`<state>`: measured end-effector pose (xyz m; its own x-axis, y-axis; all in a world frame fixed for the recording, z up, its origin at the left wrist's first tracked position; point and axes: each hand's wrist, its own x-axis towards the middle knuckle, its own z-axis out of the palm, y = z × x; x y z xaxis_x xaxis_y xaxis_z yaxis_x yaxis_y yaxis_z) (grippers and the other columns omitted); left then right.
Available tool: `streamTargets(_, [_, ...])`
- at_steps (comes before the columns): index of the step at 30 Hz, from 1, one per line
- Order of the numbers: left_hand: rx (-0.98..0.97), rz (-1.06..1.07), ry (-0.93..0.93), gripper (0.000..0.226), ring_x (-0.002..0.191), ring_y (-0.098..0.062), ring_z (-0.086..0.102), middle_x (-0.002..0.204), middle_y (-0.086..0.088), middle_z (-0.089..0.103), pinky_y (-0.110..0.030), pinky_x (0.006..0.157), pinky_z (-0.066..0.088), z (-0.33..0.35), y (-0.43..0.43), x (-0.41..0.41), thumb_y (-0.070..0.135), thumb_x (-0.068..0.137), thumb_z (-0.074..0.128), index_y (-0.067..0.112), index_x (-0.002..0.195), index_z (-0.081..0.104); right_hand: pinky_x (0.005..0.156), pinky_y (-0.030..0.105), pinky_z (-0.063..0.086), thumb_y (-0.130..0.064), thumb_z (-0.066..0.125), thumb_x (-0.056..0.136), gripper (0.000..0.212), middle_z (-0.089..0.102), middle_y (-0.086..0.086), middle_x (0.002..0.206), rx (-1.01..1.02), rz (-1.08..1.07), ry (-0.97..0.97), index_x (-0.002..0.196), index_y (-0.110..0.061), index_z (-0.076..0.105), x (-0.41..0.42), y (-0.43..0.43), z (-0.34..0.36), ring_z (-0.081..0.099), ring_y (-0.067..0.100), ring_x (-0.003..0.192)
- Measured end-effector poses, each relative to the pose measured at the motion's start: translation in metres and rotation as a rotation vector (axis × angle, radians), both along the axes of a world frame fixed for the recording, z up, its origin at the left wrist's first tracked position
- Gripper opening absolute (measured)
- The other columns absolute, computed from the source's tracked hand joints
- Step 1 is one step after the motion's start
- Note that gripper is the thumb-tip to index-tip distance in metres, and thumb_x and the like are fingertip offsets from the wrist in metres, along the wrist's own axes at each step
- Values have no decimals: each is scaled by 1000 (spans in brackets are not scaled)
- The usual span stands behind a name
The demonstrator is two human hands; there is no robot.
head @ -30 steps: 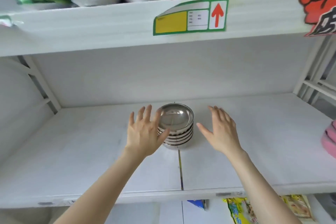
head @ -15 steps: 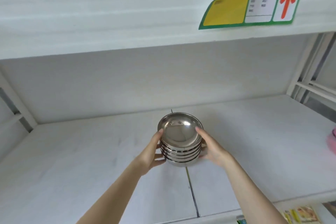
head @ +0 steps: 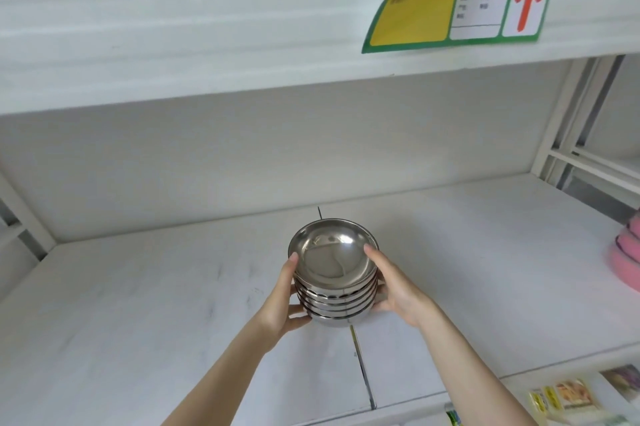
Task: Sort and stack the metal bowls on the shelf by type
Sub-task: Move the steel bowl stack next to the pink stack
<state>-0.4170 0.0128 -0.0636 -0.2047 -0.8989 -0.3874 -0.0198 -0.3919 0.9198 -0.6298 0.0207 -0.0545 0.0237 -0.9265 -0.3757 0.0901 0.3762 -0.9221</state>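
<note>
A stack of several shiny metal bowls (head: pixel 333 263) stands nested at the middle of the white shelf board (head: pixel 138 315), over the seam between two panels. My left hand (head: pixel 282 301) clasps the stack's left side, thumb up at the top rim. My right hand (head: pixel 394 287) presses the right side, fingers reaching the top bowl's rim. The stack's lower sides are partly hidden by my fingers. Whether the stack rests on the shelf or is slightly lifted I cannot tell.
The upper shelf edge (head: pixel 207 27) hangs low overhead, carrying a green and yellow label with a red arrow (head: pixel 464 0). Pink round items (head: pixel 627 252) sit at the right edge. A white frame post (head: pixel 557 135) bounds the right side. Packaged goods (head: pixel 568 394) lie below.
Both hands, open and apart beside the stack one second ago, have closed onto its two sides. The view has moved closer and tilted down.
</note>
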Motion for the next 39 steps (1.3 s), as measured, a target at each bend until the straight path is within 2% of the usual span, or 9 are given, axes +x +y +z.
streamTargets(6, [-14, -45, -19, 68, 110, -25, 65, 134, 7, 57, -42, 98, 52, 14, 27, -3, 80, 78, 39, 41, 134, 48, 94, 54, 52, -61, 47, 89, 35, 69, -1, 110, -24, -4, 13, 109, -36, 62, -6, 32, 12, 67, 19, 93])
streamTargets(11, [-49, -97, -54, 34, 114, -25, 61, 125, 15, 55, -43, 101, 50, 31, 50, -24, 75, 83, 41, 54, 109, 52, 97, 52, 50, -61, 46, 89, 34, 67, 0, 113, -31, -22, 16, 109, -37, 59, -28, 53, 21, 65, 19, 98])
streamTargets(15, [-95, -125, -51, 66, 117, -24, 59, 132, 15, 52, -43, 102, 49, 36, 61, -51, 82, 61, 51, 55, 122, 46, 99, 55, 48, -64, 48, 87, 38, 67, -1, 118, -54, -10, 28, 115, -40, 59, -58, 64, 26, 63, 21, 107])
streamTargets(19, [-121, -141, -42, 87, 118, -25, 58, 137, 11, 50, -42, 101, 50, 43, 70, -92, 82, 57, 53, 46, 135, 41, 99, 54, 48, -62, 48, 87, 39, 68, -3, 116, -58, 6, 43, 117, -40, 59, -98, 72, 33, 64, 17, 102])
streamTargets(23, [-141, -107, -41, 84, 116, -23, 59, 135, 11, 51, -42, 101, 50, 49, 78, -142, 83, 58, 52, 48, 133, 43, 100, 52, 48, -57, 47, 91, 25, 69, -5, 112, -72, 27, 73, 106, -42, 59, -146, 76, 43, 65, 19, 103])
streamTargets(28, [-157, -63, -23, 80, 118, -23, 56, 132, 14, 50, -42, 101, 50, 56, 90, -211, 83, 62, 49, 49, 134, 41, 96, 49, 50, -61, 50, 87, 41, 69, -1, 118, -85, 69, 135, 116, -35, 61, -215, 77, 53, 63, 21, 109])
streamTargets(32, [-153, -52, -23, 73, 117, -23, 55, 128, 14, 49, -42, 101, 50, 61, 98, -262, 79, 70, 45, 47, 135, 39, 95, 49, 51, -62, 50, 84, 42, 69, 0, 118, -74, 64, 148, 113, -34, 63, -265, 82, 59, 63, 22, 110])
streamTargets(36, [-141, -78, -40, 81, 118, -24, 54, 134, 11, 46, -41, 101, 50, 63, 102, -305, 81, 67, 45, 47, 140, 36, 94, 47, 51, -69, 50, 74, 48, 68, -2, 118, -70, 36, 134, 108, -37, 61, -304, 91, 60, 62, 20, 110])
streamTargets(39, [-147, -90, -55, 75, 118, -23, 52, 134, 10, 46, -43, 103, 48, 62, 100, -335, 77, 73, 43, 45, 141, 35, 99, 51, 47, -71, 49, 77, 46, 62, -4, 125, -66, -11, 93, 111, -41, 57, -330, 93, 53, 58, 18, 116])
